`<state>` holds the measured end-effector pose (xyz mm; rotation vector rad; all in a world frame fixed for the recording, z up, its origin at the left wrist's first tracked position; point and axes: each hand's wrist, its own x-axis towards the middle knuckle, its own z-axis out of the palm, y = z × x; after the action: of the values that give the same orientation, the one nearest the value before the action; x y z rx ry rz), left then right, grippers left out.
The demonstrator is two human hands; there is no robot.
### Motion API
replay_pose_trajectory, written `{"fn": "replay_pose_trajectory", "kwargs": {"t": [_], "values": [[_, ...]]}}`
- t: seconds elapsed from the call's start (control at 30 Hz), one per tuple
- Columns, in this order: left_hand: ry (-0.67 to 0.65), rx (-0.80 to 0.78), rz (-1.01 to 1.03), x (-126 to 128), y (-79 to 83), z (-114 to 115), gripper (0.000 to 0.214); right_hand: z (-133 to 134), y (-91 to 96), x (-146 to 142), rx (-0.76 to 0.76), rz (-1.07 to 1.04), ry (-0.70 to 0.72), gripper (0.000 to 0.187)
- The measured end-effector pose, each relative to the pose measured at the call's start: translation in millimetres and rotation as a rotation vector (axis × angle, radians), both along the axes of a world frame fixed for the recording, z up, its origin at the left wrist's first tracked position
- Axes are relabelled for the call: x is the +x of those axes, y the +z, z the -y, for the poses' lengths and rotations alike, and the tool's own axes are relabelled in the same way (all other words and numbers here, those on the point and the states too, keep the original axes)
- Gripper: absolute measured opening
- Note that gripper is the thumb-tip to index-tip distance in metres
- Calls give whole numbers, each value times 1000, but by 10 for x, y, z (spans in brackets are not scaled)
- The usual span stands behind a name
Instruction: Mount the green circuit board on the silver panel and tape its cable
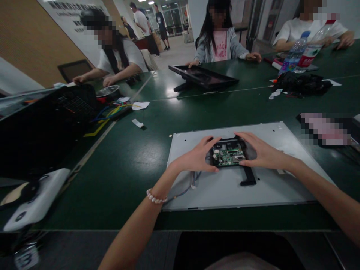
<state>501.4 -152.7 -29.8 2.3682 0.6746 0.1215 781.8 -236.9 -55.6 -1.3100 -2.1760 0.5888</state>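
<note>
I see the circuit board (228, 154), green and studded with small parts, sitting in a black frame (226, 141) near the middle of a grey panel (219, 191) that lies flat on the counter (126, 161). My left hand (197, 157) takes the frame's left side, fingers over the top edge and thumb along the bottom, so that grip is clamped on the frame. My right hand (260, 153) mirrors it on the right side, its grip clamped on the frame as well. A black strip (249, 176) runs from the frame toward the panel's near edge and ends in a short crossbar. A thin cable (185, 191) trails off the panel's near left corner, just beside my left wrist and its pearl bracelet (156, 198).

The panel's near edge lies close to the counter's front edge, with only a narrow band of green between them. To the left the counter is bare up to a paper scrap (137, 123) and a yellow floor-style line. Farther left are coloured wires (115, 111) and a dark case (42, 127). On the right, a blurred item sits just off the panel's far corner. Across the counter a black monitor (204, 77) lies tilted, well apart from the panel, and water bottles (295, 56) stand beside a black heap (302, 83). Three other people sit along the far side, their hands on their own work.
</note>
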Motion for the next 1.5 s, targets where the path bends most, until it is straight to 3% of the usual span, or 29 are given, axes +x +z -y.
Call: {"fn": "replay_pose_trajectory", "kwargs": {"t": [0.23, 0.37, 0.43, 0.53, 0.67, 0.8, 0.93, 1.17, 1.3, 1.4, 1.5], "values": [[-41, -6, -12, -23, 17, 49, 115, 12, -104, 38, 15, 17, 3, 93], [-7, 52, -36, -208, 125, -163, 107, 26, -186, 62, 6, 22, -3, 94], [127, 176, -40, -425, 153, -406, 81, 43, -203, 69, -10, 33, -13, 89], [531, 419, -64, -877, 112, -846, 48, 62, -202, 71, -10, 14, -20, 81], [955, 568, -214, -1465, 5, -1270, 53, 70, -181, 59, -19, -27, -17, 76], [1070, 572, -277, -1763, 6, -1416, 50, 66, -173, 45, -29, -41, -20, 74], [1155, 555, -313, -1815, 80, -1475, 32, 44, -203, 52, -17, -41, -12, 75], [1248, 621, -289, -1772, 206, -1401, 33, 16, -240, 69, 6, -50, -7, 75], [1216, 718, -233, -1673, 280, -1228, 36, 23, -207, 57, -6, -58, -5, 73], [1159, 788, -198, -1467, 381, -941, 39, 37, -173, 39, -16, -46, -7, 72], [1013, 849, -191, -1150, 507, -414, 38, 56, -143, 19, -20, -29, -13, 71]]}}
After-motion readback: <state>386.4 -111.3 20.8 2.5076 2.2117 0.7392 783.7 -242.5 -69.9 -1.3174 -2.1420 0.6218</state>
